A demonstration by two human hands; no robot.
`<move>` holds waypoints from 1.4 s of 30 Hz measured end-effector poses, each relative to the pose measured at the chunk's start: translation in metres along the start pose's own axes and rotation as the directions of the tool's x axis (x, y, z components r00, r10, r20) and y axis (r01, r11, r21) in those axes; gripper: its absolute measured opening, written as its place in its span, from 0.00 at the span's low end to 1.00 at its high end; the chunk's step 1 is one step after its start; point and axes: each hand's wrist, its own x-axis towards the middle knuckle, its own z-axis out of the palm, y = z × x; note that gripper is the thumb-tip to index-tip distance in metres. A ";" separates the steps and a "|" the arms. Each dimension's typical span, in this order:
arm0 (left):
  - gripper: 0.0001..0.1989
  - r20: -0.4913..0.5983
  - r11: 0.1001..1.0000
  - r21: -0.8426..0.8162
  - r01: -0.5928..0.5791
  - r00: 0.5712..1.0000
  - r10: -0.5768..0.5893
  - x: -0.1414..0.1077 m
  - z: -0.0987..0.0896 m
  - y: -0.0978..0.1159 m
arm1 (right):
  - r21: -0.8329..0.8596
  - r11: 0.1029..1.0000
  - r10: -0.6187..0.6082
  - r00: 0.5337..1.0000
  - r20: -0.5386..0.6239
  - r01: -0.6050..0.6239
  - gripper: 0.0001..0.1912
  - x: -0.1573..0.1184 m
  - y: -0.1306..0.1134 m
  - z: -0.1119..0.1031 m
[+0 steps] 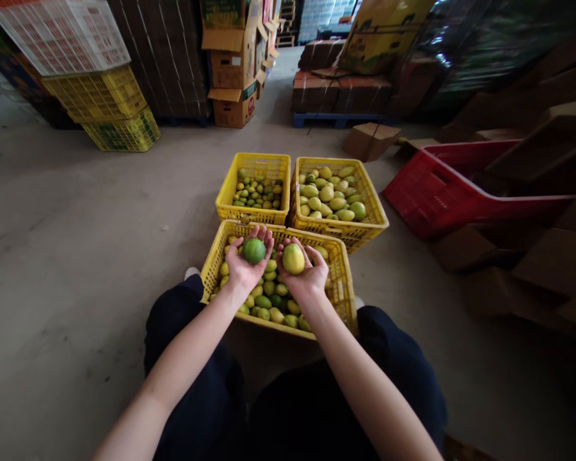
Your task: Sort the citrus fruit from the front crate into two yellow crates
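On my upturned left hand [246, 264] rests a green mango [254, 251], with the fingers curved around its far side. My right hand [308, 272] cups a yellow-green mango [293, 258] in the same palm-up way. Both hands are side by side over the near yellow crate [347, 282], which holds many green and yellow mangoes [276, 301]. My hands and forearms hide part of that fruit. Beyond it stand two more yellow crates: the back left crate [225, 198] has smaller mangoes [258, 191], and the back right crate [377, 211] has larger, yellower ones [333, 192].
My knees flank the near crate. A red bin [427, 192] with cardboard stands at right, beside cardboard boxes [547, 269]. Stacked crates [100, 89] are at far left, and cartons [230, 70] at the back. A blue pallet [336, 120] carries packed goods. Concrete floor [100, 224] surrounds the crates.
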 end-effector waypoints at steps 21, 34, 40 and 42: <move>0.12 -0.105 0.999 0.048 0.023 0.994 -0.018 0.005 0.001 0.000 | -0.025 0.999 0.028 0.998 0.049 -0.027 0.02 0.016 0.004 -0.005; 0.17 -0.119 0.988 0.012 0.155 0.981 -0.152 0.001 0.009 0.003 | -0.140 0.988 0.075 0.989 0.129 -0.057 0.09 0.002 0.003 0.007; 0.15 -0.075 0.994 0.048 0.098 0.993 -0.095 0.005 0.002 -0.002 | -0.121 0.988 0.109 0.983 0.149 -0.091 0.12 -0.002 0.001 0.007; 0.15 -0.057 0.995 0.060 0.085 0.995 -0.082 0.006 0.000 -0.002 | -0.108 0.991 0.095 0.983 0.159 -0.079 0.11 -0.001 0.000 0.007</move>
